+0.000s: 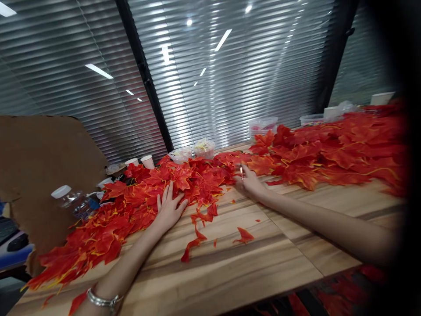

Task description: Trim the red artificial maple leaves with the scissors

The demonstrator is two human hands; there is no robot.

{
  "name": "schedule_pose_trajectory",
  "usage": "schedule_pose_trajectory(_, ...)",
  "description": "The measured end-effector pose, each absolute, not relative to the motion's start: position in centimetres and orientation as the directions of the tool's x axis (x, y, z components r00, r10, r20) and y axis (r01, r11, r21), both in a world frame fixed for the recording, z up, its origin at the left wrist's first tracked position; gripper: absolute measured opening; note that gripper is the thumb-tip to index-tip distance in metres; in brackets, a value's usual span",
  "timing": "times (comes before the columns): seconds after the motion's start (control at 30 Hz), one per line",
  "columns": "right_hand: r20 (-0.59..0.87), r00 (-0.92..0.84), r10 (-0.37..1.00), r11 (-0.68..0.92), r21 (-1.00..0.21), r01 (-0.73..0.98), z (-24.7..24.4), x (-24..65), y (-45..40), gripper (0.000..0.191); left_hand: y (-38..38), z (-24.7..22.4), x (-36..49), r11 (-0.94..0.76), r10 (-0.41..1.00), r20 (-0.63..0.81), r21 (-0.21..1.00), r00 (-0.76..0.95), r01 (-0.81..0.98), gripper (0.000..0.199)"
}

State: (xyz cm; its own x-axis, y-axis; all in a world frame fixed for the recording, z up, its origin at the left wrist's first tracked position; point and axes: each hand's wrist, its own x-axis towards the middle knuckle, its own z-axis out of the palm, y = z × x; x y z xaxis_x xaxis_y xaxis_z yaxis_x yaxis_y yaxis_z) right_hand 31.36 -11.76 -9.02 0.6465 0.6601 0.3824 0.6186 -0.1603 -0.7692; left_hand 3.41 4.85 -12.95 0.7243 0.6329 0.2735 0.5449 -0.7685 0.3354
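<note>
My left hand [169, 211] lies with spread fingers at the near edge of a pile of red maple leaves [141, 197], its fingertips touching them. A silver bangle is on that wrist. My right hand [248, 182] is beside the leaves near the middle of the wooden table [263, 263], its fingers curled around a small, blurred reddish thing [242, 172] that I cannot make out. Torn red scraps [244, 235] lie on the wood between and in front of my hands. A larger heap of red leaves [329, 149] spreads over the right side.
Clear tubs [262, 126] and bags [204, 148] stand at the back, with paper cups [148, 162] further left. A plastic bottle [74, 202] leans by brown cardboard [49, 162] on the left. Window blinds [210, 79] rise behind the table.
</note>
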Motion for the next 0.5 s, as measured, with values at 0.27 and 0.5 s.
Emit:
schedule_pose_trajectory(0.27, 0.285, 0.576, 0.766, -0.067, -0.856, 0.513, -10.21, 30.79, -10.98, 0.034, 5.39, -12.87, 3.35, -0.754, 0.63, 0.167, 0.366, 0.759, 0.545, 0.058)
schedule_pose_trajectory(0.5, 0.224, 0.543, 0.809, -0.063, -0.886, 0.459, -9.75, 30.82, -11.18, 0.029, 5.59, -12.72, 3.74, -0.687, 0.717, 0.264, 0.419, 0.645, 0.594, 0.059)
